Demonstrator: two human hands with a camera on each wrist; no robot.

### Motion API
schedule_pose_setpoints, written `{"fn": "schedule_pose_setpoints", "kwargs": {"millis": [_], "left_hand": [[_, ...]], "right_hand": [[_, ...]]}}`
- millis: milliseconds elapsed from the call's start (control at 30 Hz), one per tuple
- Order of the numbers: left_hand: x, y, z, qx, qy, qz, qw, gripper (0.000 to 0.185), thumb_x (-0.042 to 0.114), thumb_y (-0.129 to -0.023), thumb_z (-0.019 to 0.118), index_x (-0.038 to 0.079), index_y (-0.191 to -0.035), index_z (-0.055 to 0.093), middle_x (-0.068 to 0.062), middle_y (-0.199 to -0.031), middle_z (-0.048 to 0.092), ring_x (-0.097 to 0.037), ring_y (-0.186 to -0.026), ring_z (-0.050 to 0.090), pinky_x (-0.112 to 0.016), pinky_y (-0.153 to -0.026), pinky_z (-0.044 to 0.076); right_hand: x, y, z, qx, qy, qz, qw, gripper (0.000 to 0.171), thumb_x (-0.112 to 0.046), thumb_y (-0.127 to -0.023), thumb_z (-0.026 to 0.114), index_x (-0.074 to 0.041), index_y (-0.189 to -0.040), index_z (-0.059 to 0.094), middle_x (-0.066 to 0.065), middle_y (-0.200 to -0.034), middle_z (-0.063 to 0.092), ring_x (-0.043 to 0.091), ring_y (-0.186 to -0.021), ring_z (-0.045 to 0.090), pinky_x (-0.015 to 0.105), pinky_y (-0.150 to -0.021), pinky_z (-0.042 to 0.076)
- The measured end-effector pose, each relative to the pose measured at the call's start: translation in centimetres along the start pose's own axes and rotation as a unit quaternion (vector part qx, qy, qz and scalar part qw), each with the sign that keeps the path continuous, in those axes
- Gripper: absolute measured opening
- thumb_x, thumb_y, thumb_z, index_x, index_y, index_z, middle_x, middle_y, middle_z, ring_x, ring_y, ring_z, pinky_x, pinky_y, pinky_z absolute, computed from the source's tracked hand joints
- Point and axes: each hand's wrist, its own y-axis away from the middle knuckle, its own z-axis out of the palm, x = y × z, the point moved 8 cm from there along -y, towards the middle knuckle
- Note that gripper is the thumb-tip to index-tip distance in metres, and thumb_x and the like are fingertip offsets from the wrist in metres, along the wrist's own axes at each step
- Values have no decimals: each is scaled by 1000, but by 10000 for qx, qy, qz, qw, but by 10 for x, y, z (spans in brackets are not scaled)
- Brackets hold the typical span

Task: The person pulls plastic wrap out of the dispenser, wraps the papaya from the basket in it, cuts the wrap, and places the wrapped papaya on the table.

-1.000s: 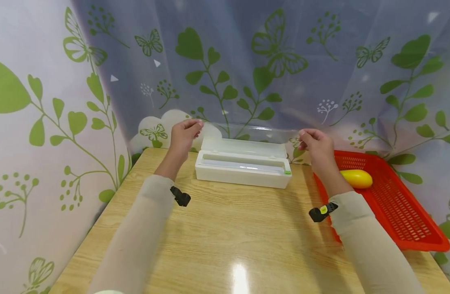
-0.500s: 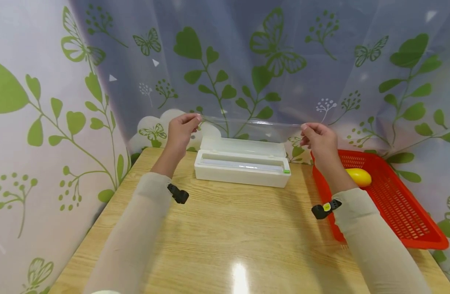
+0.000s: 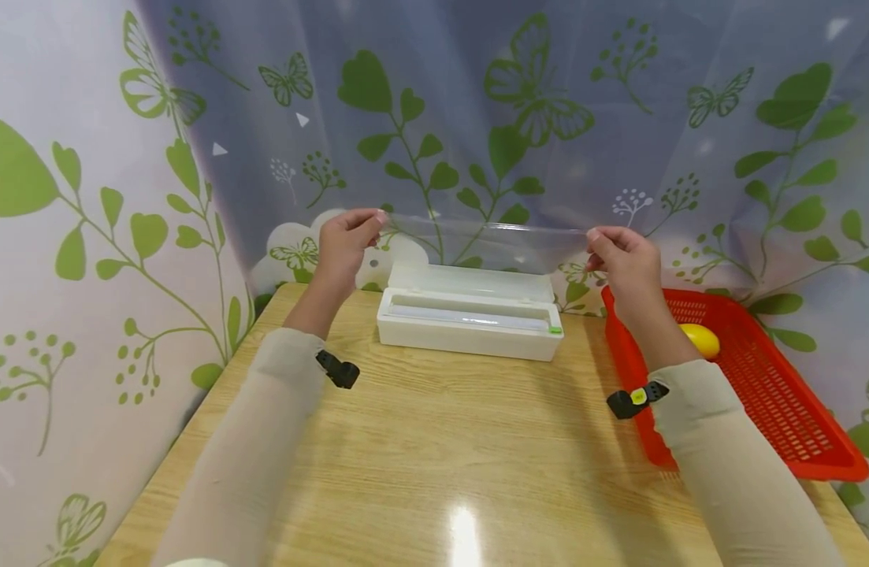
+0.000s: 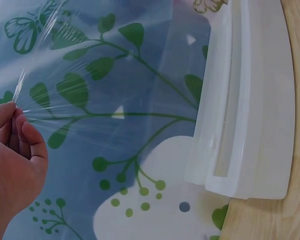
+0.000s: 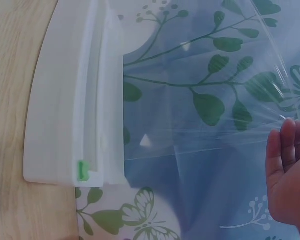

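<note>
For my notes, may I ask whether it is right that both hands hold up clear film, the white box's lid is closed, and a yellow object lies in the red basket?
Not quite: the head view shows the lid of the white box open, tipped back. The left hand and right hand do hold up clear film, and a yellow object lies in the red basket.

We counted one left hand (image 3: 340, 250) and one right hand (image 3: 631, 266), two total, plus two pale sleeves (image 3: 246, 449) and two black wrist devices (image 3: 338, 370). We had one clear film sheet (image 3: 491, 239), one white box (image 3: 469, 339), one lid (image 3: 469, 282) and one green tab (image 3: 555, 330). Beyond those, we logged one wood-grain table (image 3: 469, 441), one red basket (image 3: 774, 386) and just one rounded yellow item (image 3: 702, 340).
</note>
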Motion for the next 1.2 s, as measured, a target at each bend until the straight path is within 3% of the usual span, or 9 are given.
{"fn": "schedule_pose_setpoints", "kwargs": {"millis": [233, 533, 900, 1200], "left_hand": [[11, 2, 0, -65, 144, 123, 9998, 25, 21, -94, 73, 3, -112, 73, 2, -92, 67, -13, -83, 59, -25, -80, 51], [19, 0, -2, -61, 92, 94, 9999, 34, 26, -94, 74, 2, -119, 71, 1, -98, 67, -14, -88, 59, -28, -85, 51], [35, -2, -1, -131, 402, 373, 9984, 20, 20, -93, 74, 6, -108, 74, 2, -93, 67, -14, -85, 60, -29, -85, 52], [45, -4, -2, -212, 388, 477, 9979, 16, 20, -94, 74, 7, -104, 74, 2, -93, 66, -17, -86, 59, -26, -81, 51]], "right_hand": [[-9, 2, -1, 16, 38, -118, 9999, 26, -33, -93, 73, -11, -107, 70, -3, -87, 66, 11, -68, 62, 20, -56, 51], [-19, 0, -2, -44, -109, -239, 9996, 28, -34, -92, 73, -10, -108, 70, 1, -89, 64, 14, -70, 61, 17, -74, 56], [-34, 0, -2, -16, -430, -363, 9984, 27, -29, -91, 75, -7, -107, 70, 1, -86, 64, 14, -65, 60, 18, -70, 57], [-47, 1, 1, -47, -519, -417, 9978, 27, -28, -90, 76, -7, -106, 70, 2, -86, 64, 15, -66, 60, 18, -71, 57]]}}
